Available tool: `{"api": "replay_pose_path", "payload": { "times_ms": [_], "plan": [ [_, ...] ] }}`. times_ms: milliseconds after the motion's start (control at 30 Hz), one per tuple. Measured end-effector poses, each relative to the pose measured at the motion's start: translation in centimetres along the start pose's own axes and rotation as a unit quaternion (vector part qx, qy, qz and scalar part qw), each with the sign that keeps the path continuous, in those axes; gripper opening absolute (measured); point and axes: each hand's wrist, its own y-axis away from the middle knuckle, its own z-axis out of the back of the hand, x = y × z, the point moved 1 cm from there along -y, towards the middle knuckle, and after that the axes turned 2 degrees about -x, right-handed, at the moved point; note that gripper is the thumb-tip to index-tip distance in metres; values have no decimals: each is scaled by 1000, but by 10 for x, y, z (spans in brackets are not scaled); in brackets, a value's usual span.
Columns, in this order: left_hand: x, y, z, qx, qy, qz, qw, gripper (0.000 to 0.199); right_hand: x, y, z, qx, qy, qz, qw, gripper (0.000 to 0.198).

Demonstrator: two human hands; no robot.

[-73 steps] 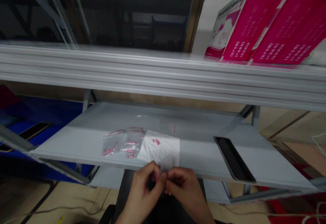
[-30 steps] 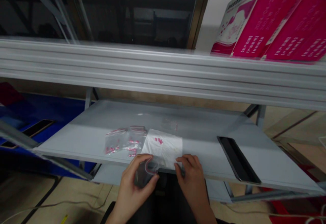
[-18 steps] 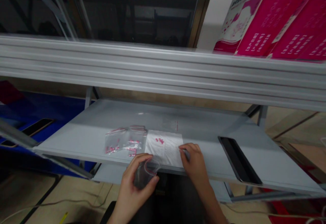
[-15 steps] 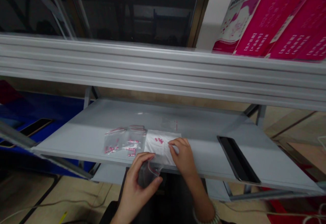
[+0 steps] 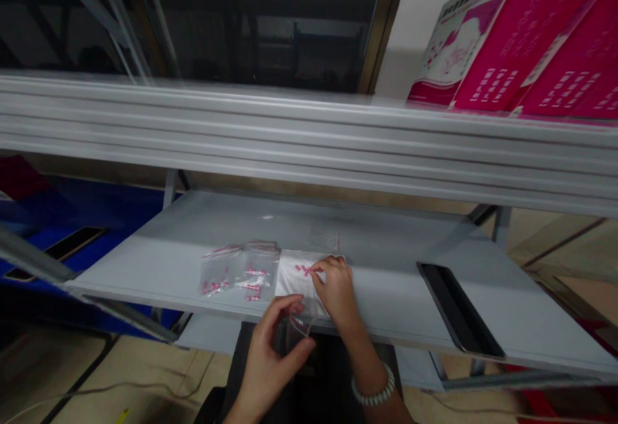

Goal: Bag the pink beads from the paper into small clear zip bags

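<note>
My left hand [image 5: 277, 347] grips a small clear zip bag [image 5: 300, 324] between thumb and fingers, its mouth spread, just in front of the table's near edge. My right hand [image 5: 334, 285] is over a white sheet [image 5: 290, 282], thumb and forefinger pinched at a pink capsule [image 5: 309, 271]. A few more pink capsules [image 5: 299, 268] lie on the sheet just left of those fingertips. To the left are clear zip bags holding pink capsules: one bag [image 5: 215, 273] and another bag [image 5: 261, 266] beside it. Behind the sheet lies a flat clear bag [image 5: 323, 237].
A black phone-like slab [image 5: 458, 308] rests on the right of the grey table [image 5: 386, 244]. A metal rail [image 5: 299, 134] crosses above the table's back, with pink boxes [image 5: 521, 44] at its right. Another phone [image 5: 74, 242] lies on a blue surface at left.
My right hand has moved left across the sheet, and its fingertips are now at the capsules. My left hand still holds the bag. The whole view has shifted slightly.
</note>
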Motion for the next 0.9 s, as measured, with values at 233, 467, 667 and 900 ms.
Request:
{"api": "replay_pose_path", "payload": {
  "times_ms": [233,467,667,900],
  "plan": [
    [6,-1,-4,2,13,37,999,42,3,-1,13,-2,-86,6,996,11],
    [3,-4,-6,5,28,53,998,39,30,12,67,87,-280,78,953,5],
    [4,-5,-6,5,27,58,998,38,24,9,62,116,-273,63,953,10],
    [5,-5,-7,-15,20,68,997,38,7,-6,13,2,-96,-12,995,8]
  ]
}}
